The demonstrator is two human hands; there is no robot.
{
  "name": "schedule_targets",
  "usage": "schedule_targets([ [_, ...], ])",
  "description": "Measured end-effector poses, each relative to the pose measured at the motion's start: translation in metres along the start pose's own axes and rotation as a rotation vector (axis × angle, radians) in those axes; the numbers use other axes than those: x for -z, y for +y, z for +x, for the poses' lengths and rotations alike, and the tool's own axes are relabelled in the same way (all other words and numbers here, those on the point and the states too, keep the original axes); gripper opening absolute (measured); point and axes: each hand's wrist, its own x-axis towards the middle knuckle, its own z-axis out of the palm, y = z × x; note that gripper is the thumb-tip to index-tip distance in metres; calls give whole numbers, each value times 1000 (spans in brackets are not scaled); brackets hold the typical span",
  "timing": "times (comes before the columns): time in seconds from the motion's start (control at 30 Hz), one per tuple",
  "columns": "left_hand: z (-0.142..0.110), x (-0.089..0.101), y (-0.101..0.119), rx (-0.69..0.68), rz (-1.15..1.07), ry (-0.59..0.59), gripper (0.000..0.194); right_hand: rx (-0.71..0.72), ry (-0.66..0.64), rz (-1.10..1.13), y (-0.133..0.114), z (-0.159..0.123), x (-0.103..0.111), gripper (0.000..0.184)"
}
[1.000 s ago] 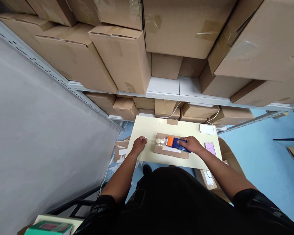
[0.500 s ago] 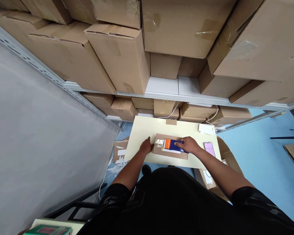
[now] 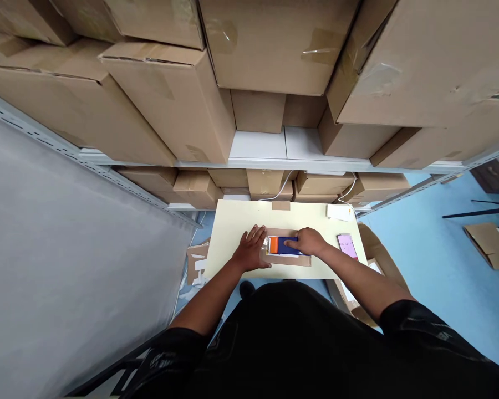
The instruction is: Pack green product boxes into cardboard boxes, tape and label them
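Note:
A small cardboard box (image 3: 291, 262) lies flat on the pale table, with shiny clear tape on its left end and a white label partly showing on top. My left hand (image 3: 251, 250) rests at that left end, its fingers stretched out and apart, holding nothing. My right hand (image 3: 310, 242) grips a flat blue-and-orange tool (image 3: 285, 245) over the box top. The tool's orange end points left, towards my left hand; its exact kind is unclear. Part of its blue body is hidden beneath my fingers.
The pale table (image 3: 241, 216) also bears a phone (image 3: 347, 246) at right and a white item (image 3: 339, 211) at the back right. Behind it, shelving (image 3: 274, 163) is stacked with cardboard boxes. An open carton (image 3: 382, 260) stands beyond the table's right edge, and a grey wall (image 3: 66, 233) at left.
My left hand has opened from a curled pose beside the box and spread over its left end. My right hand still holds the tool. The view has shifted slightly.

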Motion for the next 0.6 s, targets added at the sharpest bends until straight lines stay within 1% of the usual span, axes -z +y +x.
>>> schedule_targets([
  [0.17,-3,-6,-6,-17,25,40,139,-19,-36,47,4,-4,7,73],
  [0.33,-3,-8,-8,-23,26,60,140,-42,-37,97,16,-10,7,73],
  [0.5,-4,-8,-10,-28,37,66,138,-75,-19,168,43,-20,8,72],
  [0.6,-3,-7,-11,-33,58,46,136,-93,-2,155,63,-28,8,72],
])
